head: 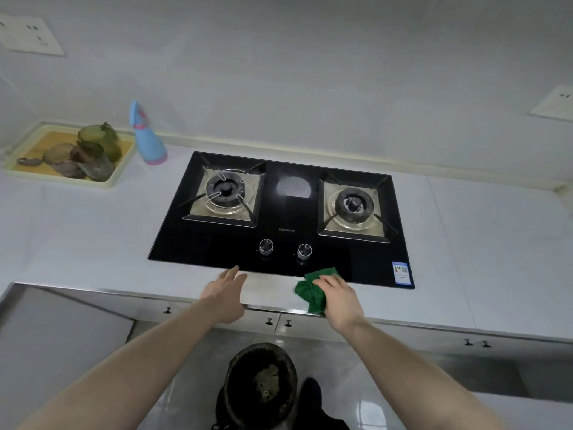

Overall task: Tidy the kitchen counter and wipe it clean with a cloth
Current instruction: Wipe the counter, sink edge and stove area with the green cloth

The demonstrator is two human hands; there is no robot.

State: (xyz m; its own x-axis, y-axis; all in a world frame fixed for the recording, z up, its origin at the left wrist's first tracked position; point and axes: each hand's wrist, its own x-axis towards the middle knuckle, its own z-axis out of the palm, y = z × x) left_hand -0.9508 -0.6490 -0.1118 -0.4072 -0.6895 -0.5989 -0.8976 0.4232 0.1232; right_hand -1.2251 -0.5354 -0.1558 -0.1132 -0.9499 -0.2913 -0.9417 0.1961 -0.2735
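Observation:
My right hand (pixel 339 297) grips a crumpled green cloth (pixel 313 290) at the front of the white counter (pixel 93 237), where the cloth overlaps the near edge of the black gas hob (pixel 285 218). My left hand (pixel 224 294) lies at the counter's front edge with its fingers straight, their tips near the hob's front rim; it holds nothing.
A blue and pink spray bottle (pixel 148 136) stands left of the hob by the wall. At the far left a cream tray (pixel 121 169) holds sliced vegetables. Two knobs (pixel 266 246) sit at the hob's front. A dark bin (pixel 260 386) with scraps stands on the floor below.

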